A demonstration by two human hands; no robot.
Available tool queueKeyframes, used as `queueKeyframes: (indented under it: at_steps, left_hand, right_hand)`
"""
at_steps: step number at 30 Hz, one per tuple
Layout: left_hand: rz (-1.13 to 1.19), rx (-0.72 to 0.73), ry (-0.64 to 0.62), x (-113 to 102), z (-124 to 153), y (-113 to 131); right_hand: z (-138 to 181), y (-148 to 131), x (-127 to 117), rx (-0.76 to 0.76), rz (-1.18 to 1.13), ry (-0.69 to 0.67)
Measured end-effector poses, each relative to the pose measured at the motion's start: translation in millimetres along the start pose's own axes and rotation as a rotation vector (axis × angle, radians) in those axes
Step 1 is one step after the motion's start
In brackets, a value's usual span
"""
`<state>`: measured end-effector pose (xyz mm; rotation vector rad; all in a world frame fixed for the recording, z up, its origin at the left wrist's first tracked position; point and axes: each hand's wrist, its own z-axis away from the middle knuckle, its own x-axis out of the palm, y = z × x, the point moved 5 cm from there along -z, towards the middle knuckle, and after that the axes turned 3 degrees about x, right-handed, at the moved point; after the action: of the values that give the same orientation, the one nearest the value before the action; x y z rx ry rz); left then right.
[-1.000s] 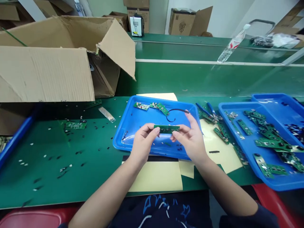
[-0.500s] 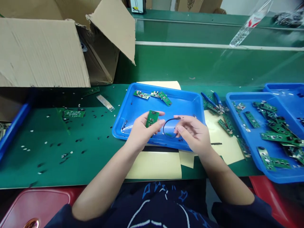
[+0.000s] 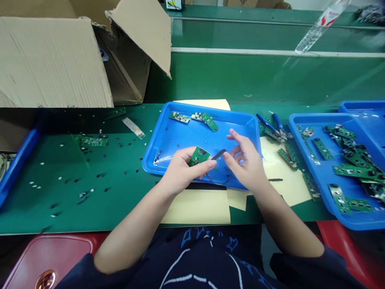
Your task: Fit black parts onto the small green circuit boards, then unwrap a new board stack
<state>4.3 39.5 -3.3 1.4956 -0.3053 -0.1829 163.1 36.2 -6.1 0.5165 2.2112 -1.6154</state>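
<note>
My left hand (image 3: 183, 170) is closed around a small green circuit board (image 3: 199, 155), its thumb lying across the lower edge. A narrow black strip (image 3: 219, 154) sticks out from that thumb tip toward the right. My right hand (image 3: 245, 160) has its fingers spread, and its thumb tip is at the strip's far end. Below the hands hangs a thin dark loop (image 3: 219, 183); whether it belongs to the strip I cannot tell. Both hands are over a blue tray (image 3: 183, 138) with a few boards (image 3: 209, 122) near its back edge.
At the right, another blue tray (image 3: 323, 176) holds several circuit boards. Blue-handled pliers (image 3: 278, 124) and loose boards lie between the trays. A cardboard box (image 3: 54, 64) stands at the back left. Small black bits and a board (image 3: 94, 141) are scattered on the green table.
My right hand has opened its fingers upward, and the curved black strip now reaches straight from my left thumb. The board in my left hand has tilted and moved slightly right.
</note>
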Motion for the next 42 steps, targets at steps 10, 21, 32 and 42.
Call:
queueKeyframes:
  at_steps: [10, 21, 32, 42]
  left_hand:
    - [0.138, -0.142, -0.057, 15.8, -1.8, -16.4]
    - [0.089, -0.242, -0.058, 17.1, -0.2, -22.4]
    - [-0.133, -0.170, -0.173, 21.5, -0.8, -16.9]
    - [-0.258, -0.007, -0.128, 18.0, 1.1, -11.2]
  right_hand:
    - [1.6, -3.1, 3.1, 0.101, -0.366, 0.091]
    - [2.3, -21.6, 5.7, -0.367, 0.281, -0.193]
    - [4.1, -19.8, 11.9, -0.354, 0.368, -0.222]
    - [1.1, -12.7, 7.2, -0.112, 0.241, -0.226]
